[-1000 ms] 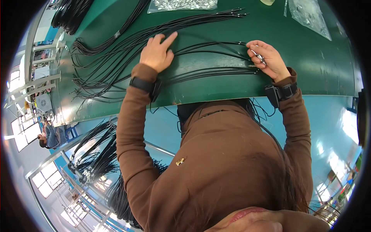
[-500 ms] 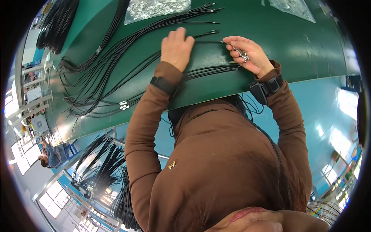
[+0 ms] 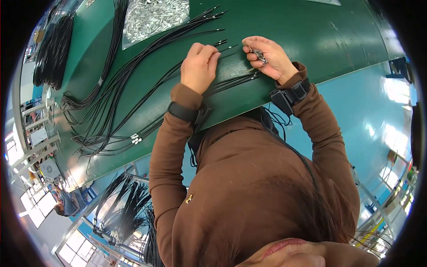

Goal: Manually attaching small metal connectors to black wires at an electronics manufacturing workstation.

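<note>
My left hand [image 3: 199, 66] is closed in a pinch on a thin black cable [image 3: 225, 49], whose tip sticks out to the right past my fingers. A small light piece shows near that tip. Just right of it, and apart from it, my right hand [image 3: 273, 60] is curled around several small shiny metal parts [image 3: 259, 57]. Its thumb and index finger are pressed together; whatever they pinch is too small to make out. Other black cables [image 3: 153, 44] lie above and to the left of my left hand. A further bunch of cables [image 3: 233, 82] runs below both hands.
A bag of small silvery pieces [image 3: 155, 20] lies on the green table [image 3: 302, 40] at the far left. Coiled black cables [image 3: 55, 51] sit beyond it. White cable ends [image 3: 135, 139] lie near the front edge. Hanging cable bundles [image 3: 122, 204] are on a rack at lower left.
The cable tip was at my right fingertips and is now apart from them. The view has shifted, so the table's things appear farther left, with more of the bag showing.
</note>
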Motion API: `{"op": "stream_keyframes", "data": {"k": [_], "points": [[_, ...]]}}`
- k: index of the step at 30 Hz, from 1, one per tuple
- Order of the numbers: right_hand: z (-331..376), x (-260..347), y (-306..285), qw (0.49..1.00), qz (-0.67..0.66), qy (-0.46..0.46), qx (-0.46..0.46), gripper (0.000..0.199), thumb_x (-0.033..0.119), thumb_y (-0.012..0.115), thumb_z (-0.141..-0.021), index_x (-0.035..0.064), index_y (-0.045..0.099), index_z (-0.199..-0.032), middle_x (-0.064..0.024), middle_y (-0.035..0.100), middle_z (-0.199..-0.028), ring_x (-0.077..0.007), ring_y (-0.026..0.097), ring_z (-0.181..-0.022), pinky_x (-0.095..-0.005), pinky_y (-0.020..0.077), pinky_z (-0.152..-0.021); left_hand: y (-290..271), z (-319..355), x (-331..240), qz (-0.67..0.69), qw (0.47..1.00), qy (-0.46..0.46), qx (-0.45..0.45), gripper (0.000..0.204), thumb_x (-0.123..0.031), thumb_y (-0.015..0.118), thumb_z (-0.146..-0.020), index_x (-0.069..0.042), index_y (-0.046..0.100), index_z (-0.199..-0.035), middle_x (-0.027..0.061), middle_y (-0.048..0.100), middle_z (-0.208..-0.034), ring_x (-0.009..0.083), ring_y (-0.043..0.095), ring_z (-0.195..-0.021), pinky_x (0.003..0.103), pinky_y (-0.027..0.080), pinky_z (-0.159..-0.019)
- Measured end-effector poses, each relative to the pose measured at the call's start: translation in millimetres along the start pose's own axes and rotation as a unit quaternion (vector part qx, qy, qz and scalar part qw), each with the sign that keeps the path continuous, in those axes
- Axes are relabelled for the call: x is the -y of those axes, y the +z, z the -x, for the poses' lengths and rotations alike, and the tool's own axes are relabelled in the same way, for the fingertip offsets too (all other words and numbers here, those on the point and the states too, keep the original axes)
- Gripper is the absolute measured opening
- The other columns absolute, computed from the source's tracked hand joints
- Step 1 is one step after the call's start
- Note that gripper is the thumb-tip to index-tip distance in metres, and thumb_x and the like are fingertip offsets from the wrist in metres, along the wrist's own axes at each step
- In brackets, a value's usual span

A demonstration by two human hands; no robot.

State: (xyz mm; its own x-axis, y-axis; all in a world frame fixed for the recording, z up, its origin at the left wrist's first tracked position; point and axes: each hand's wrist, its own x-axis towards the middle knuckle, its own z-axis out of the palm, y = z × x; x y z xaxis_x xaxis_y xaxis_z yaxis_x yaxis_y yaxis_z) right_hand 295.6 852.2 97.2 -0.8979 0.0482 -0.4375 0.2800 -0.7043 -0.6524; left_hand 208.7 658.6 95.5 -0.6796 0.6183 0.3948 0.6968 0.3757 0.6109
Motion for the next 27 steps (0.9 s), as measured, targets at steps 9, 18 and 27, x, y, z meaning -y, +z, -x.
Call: {"op": "stream_keyframes", "data": {"k": [9,18,27], "points": [[1.0,-4.9,5.4,0.998,0.069,-0.009,-0.006,0.01,0.012,0.057,-0.089,0.0032,0.056,-0.094,-0.001,0.051,-0.079,-0.0051,0.043,-0.059,-0.0158,0.0308,-0.043,-2.6,1.2,-5.5,0.008,1.0,0.018,0.008,0.006,-0.01,0.065,-0.08,-0.008,0.06,-0.08,0.0073,0.053,-0.078,0.0273,0.057,-0.063,0.038,0.047,-0.053],[1.4,-6.4,9.4,0.99,0.136,-0.041,-0.02,0.011,0.011,0.057,-0.089,0.0026,0.056,-0.095,-0.0004,0.052,-0.078,-0.0041,0.043,-0.06,-0.0159,0.0308,-0.043,-7.5,1.7,-13.9,-0.06,0.995,0.075,0.031,0.009,-0.008,0.064,-0.08,-0.006,0.055,-0.078,0.0078,0.049,-0.077,0.0278,0.056,-0.063,0.037,0.047,-0.051],[1.1,-10.0,20.8,0.999,0.015,0.008,0.05,0.015,0.009,0.056,-0.088,-0.0023,0.056,-0.099,-0.0046,0.054,-0.084,-0.0067,0.047,-0.063,-0.0183,0.035,-0.045,-2.4,-6.9,-30.5,0.147,0.988,-0.048,0.003,0.006,-0.003,0.065,-0.078,-0.003,0.061,-0.082,0.0083,0.057,-0.077,0.0198,0.056,-0.061,0.029,0.047,-0.052]]}}
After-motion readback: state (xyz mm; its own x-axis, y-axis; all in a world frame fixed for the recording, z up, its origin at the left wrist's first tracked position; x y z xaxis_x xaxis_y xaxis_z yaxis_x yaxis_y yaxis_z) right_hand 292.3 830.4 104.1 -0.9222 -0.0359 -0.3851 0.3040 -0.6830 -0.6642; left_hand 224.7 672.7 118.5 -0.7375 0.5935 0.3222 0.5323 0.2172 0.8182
